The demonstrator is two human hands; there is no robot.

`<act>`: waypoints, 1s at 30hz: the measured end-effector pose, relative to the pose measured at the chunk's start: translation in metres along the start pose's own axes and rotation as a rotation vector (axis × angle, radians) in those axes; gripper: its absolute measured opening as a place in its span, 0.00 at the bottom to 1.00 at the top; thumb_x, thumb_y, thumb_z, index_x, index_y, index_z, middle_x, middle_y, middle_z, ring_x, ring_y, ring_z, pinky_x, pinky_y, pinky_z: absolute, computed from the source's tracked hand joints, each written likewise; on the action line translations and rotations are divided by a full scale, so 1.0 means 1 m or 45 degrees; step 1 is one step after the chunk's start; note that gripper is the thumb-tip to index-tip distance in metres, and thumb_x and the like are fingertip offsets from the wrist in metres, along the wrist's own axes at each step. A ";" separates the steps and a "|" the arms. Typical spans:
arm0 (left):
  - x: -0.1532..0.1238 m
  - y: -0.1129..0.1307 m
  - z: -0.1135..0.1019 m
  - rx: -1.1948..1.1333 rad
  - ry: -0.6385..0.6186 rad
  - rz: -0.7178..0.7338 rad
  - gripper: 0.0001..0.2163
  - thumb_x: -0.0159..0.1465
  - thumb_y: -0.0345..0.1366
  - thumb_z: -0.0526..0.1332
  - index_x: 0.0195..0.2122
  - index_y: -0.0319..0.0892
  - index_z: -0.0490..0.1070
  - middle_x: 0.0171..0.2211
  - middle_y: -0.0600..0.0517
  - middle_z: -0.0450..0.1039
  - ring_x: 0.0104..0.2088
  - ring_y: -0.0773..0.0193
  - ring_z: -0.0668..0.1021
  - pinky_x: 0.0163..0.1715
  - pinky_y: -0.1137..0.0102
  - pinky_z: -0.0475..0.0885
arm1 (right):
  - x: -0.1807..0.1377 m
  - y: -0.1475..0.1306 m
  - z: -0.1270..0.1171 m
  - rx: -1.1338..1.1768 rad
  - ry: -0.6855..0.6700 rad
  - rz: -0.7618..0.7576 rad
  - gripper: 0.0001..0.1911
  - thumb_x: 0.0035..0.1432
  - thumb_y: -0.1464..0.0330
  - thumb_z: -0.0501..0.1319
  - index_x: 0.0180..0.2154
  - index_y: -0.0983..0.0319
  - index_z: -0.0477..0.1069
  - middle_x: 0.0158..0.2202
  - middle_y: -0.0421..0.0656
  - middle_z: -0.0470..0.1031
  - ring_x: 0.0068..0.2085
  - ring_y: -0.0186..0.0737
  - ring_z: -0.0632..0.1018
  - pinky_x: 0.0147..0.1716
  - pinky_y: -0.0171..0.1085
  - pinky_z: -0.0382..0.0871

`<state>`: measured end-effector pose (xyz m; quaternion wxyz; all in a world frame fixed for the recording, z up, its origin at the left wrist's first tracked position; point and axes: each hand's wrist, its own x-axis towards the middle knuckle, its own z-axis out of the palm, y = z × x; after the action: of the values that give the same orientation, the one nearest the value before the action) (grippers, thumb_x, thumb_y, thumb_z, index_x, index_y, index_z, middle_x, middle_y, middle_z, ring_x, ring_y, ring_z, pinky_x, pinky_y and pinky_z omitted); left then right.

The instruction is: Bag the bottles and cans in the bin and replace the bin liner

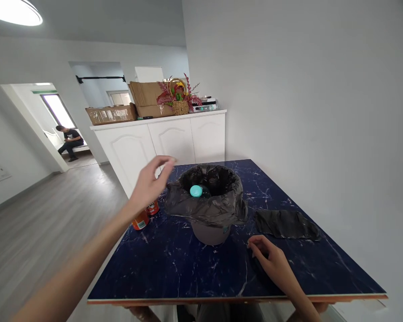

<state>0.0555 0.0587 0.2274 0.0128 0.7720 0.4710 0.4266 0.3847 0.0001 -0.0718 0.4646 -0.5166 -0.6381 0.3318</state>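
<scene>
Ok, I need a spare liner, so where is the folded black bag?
In the head view, the folded black bag lies flat on the right side of the blue table, just right of the lined bin and beyond the right hand.

Dark blue marbled table, black bin liner, turquoise cap, orange cans

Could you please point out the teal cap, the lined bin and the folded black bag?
teal cap [196, 191]: head view, middle of its top.
lined bin [210, 233]: head view, grey wall below the liner.
folded black bag [285, 223]: head view, its middle.
</scene>
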 end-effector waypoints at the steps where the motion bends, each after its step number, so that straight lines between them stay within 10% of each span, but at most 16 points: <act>1: 0.000 -0.015 -0.006 0.047 0.097 -0.053 0.17 0.76 0.50 0.53 0.51 0.45 0.74 0.53 0.45 0.80 0.57 0.53 0.79 0.58 0.55 0.73 | 0.000 0.001 0.000 -0.003 -0.003 -0.003 0.20 0.70 0.48 0.57 0.44 0.57 0.75 0.37 0.45 0.81 0.35 0.44 0.80 0.35 0.38 0.74; 4: -0.006 -0.073 -0.019 0.377 0.080 -0.218 0.20 0.73 0.52 0.54 0.52 0.42 0.73 0.55 0.40 0.78 0.59 0.46 0.77 0.57 0.53 0.73 | -0.001 0.001 -0.001 -0.012 -0.012 -0.005 0.19 0.71 0.50 0.57 0.44 0.57 0.74 0.37 0.45 0.80 0.35 0.43 0.80 0.36 0.38 0.73; 8: -0.037 -0.145 -0.021 0.903 -0.391 -0.542 0.34 0.69 0.56 0.55 0.65 0.32 0.65 0.63 0.28 0.69 0.64 0.33 0.71 0.60 0.47 0.68 | -0.003 -0.002 -0.003 -0.011 -0.007 0.003 0.19 0.70 0.49 0.58 0.44 0.57 0.75 0.37 0.45 0.81 0.35 0.43 0.81 0.34 0.38 0.74; 12: -0.088 -0.163 -0.012 1.046 -0.584 -0.678 0.34 0.67 0.52 0.57 0.68 0.35 0.61 0.64 0.26 0.68 0.63 0.29 0.73 0.56 0.45 0.70 | -0.003 -0.002 -0.002 0.001 0.012 -0.002 0.20 0.69 0.48 0.58 0.43 0.57 0.76 0.37 0.46 0.81 0.35 0.44 0.81 0.34 0.38 0.74; 19: -0.135 -0.106 -0.018 1.049 -0.661 -0.528 0.20 0.71 0.39 0.53 0.62 0.42 0.64 0.57 0.35 0.73 0.52 0.38 0.81 0.48 0.50 0.75 | -0.001 0.005 0.002 0.002 0.020 -0.005 0.20 0.69 0.48 0.58 0.43 0.57 0.76 0.37 0.45 0.81 0.35 0.43 0.81 0.34 0.38 0.74; 23: -0.100 -0.050 -0.053 0.978 -0.226 -0.331 0.24 0.73 0.51 0.54 0.64 0.42 0.63 0.57 0.36 0.73 0.44 0.40 0.82 0.39 0.53 0.77 | -0.001 0.005 0.002 0.014 0.018 0.004 0.19 0.69 0.49 0.58 0.43 0.57 0.76 0.36 0.45 0.81 0.34 0.43 0.80 0.34 0.38 0.74; 27: -0.047 0.012 -0.069 0.703 0.237 0.052 0.30 0.69 0.56 0.62 0.66 0.46 0.62 0.56 0.40 0.75 0.55 0.39 0.79 0.52 0.50 0.76 | -0.001 0.003 0.002 0.015 0.023 0.008 0.19 0.69 0.49 0.59 0.43 0.57 0.76 0.36 0.45 0.81 0.34 0.43 0.80 0.33 0.38 0.73; 30: -0.018 0.042 -0.045 0.431 0.210 0.155 0.29 0.68 0.54 0.66 0.65 0.48 0.64 0.58 0.43 0.75 0.57 0.45 0.79 0.56 0.52 0.75 | 0.000 0.001 0.002 0.021 0.020 0.003 0.19 0.70 0.49 0.58 0.42 0.56 0.76 0.36 0.45 0.80 0.34 0.43 0.80 0.33 0.37 0.72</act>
<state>0.0518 0.0047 0.2618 -0.1816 0.7526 0.4881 0.4029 0.3832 0.0006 -0.0737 0.4736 -0.5160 -0.6310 0.3337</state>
